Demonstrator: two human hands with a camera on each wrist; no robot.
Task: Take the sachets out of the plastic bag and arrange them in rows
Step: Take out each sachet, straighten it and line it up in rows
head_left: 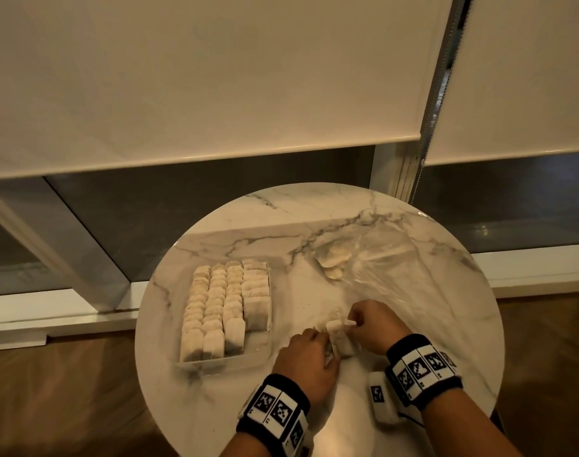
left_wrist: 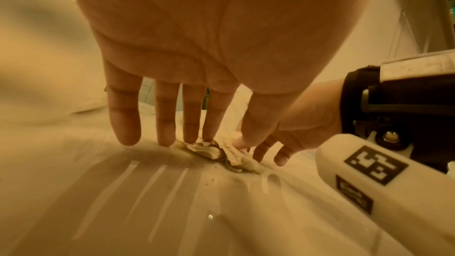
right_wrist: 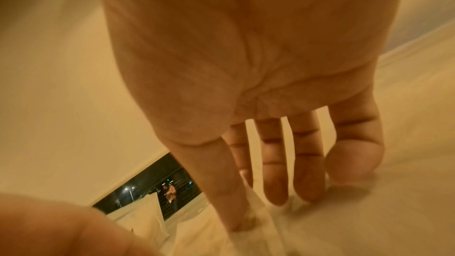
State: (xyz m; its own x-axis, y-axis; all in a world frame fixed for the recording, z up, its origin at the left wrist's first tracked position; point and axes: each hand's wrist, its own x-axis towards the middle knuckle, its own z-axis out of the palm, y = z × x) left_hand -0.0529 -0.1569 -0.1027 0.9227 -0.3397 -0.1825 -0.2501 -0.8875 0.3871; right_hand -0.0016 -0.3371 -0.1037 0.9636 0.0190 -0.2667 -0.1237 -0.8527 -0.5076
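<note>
Seen from my head camera, both my hands meet over a small cluster of sachets (head_left: pixel 339 339) on the round marble tabletop (head_left: pixel 413 324), just beside the clear tray (head_left: pixel 195 364) where four rows of sachets (head_left: pixel 225 308) already stand packed. My left hand (head_left: pixel 306 361) covers the near side of the cluster; my right hand (head_left: pixel 375 324) pinches a small white tab (head_left: pixel 349 322) between thumb and forefinger at its far side. Beyond the tray's far corner lies the crumpled plastic bag (head_left: pixel 380 258), a few sachets still visible inside it.

My left wrist camera shows what the head view hides: the fingers (left_wrist: pixel 125 124) of my left hand are straight and spread, their tips pressing down on the tabletop and on a rumpled sachet (left_wrist: pixel 236 155), curled round nothing. My right hand (left_wrist: pixel 295 124) comes in beside it, thumb and forefinger closed at the sachet's edge, the other fingers loosely bent.

My right wrist camera is blurred; it gives my right palm (right_wrist: pixel 246 65), three fingers reaching down to the tabletop, and thumb and forefinger meeting on pale paper. Behind them a dark window pane (right_wrist: pixel 147 188) shows distant lights.
</note>
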